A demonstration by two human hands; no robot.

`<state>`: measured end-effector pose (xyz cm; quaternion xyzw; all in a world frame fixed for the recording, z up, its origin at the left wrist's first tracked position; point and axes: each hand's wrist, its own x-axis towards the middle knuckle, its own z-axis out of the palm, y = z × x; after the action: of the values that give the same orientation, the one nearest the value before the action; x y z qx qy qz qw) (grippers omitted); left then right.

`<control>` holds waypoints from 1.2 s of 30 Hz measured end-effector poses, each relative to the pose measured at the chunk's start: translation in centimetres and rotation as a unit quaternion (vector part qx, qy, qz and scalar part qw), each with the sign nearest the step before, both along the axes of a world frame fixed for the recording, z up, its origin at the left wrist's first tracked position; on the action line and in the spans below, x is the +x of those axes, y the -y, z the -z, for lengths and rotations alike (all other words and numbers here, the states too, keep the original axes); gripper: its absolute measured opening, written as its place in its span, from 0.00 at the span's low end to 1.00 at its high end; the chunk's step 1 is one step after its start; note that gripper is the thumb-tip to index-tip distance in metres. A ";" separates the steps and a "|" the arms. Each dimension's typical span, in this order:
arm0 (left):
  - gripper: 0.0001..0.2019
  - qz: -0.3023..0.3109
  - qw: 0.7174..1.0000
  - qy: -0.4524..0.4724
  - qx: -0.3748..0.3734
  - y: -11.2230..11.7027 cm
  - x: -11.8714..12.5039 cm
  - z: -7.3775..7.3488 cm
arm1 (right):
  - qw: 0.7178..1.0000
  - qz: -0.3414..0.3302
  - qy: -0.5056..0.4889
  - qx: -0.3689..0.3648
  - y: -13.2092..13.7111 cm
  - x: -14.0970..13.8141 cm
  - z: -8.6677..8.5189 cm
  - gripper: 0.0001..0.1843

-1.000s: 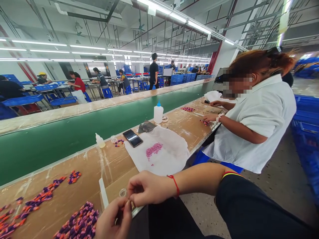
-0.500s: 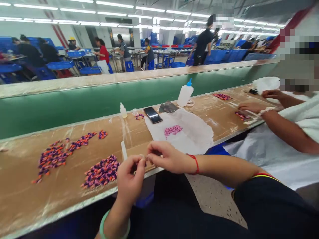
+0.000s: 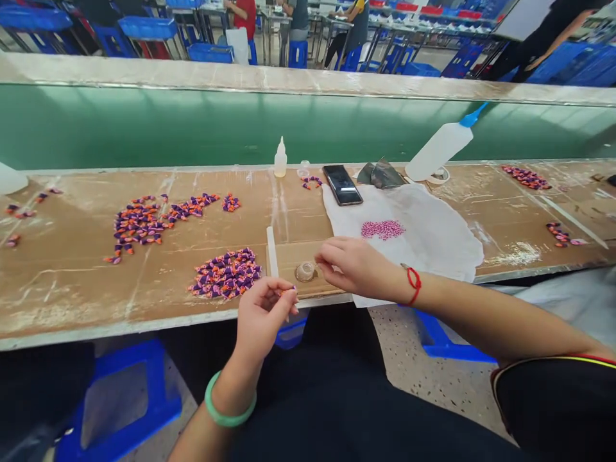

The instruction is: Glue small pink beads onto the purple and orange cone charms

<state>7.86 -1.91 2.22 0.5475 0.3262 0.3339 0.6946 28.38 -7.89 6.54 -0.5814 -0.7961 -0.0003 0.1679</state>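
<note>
My left hand [image 3: 264,311], with a green bangle at the wrist, is closed in a pinch at the table's front edge. A small orange-and-purple piece [image 3: 292,290] shows partly between its fingertips. My right hand [image 3: 351,266], with a red string bracelet, is pinched just right of a small clear cup [image 3: 305,272] on a cardboard sheet [image 3: 289,253]. Whatever it holds is too small to make out. Left of the sheet lies a pile of small purple, pink and orange pieces [image 3: 226,274]. Tiny pink bits [image 3: 382,229] rest on a white cloth [image 3: 447,224].
A white strip [image 3: 272,251] lies beside the cup. Toward the back are a small dropper bottle [image 3: 280,159], a phone [image 3: 342,185] and a large white bottle [image 3: 440,151] with a blue nozzle. Another pile [image 3: 139,223] lies left. Beyond runs a green belt [image 3: 192,128].
My hands have moved apart; the right has shifted right, uncovering the clear cup. The view has tilted down and turned, and the co-worker at the right has gone out of view.
</note>
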 end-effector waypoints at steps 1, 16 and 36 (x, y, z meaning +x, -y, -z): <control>0.11 0.002 1.000 -0.004 -0.015 0.1 0.0 0.2 | 0.999 -0.002 0.041 -0.012 -0.4 0.2 0.7 0.10; 0.11 0.023 0.997 -0.007 -0.071 -0.2 0.2 1.8 | 0.980 -0.028 0.171 -0.098 -2.1 0.3 2.6 0.06; 0.15 -0.022 0.988 0.149 -0.032 1.6 1.1 -2.3 | 0.774 0.086 -0.575 -0.249 1.8 -3.7 -3.2 0.08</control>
<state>8.93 -3.49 4.52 0.4617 0.2415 0.4167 0.7449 24.69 -9.71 9.69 -0.5608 -0.4696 0.5179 0.4434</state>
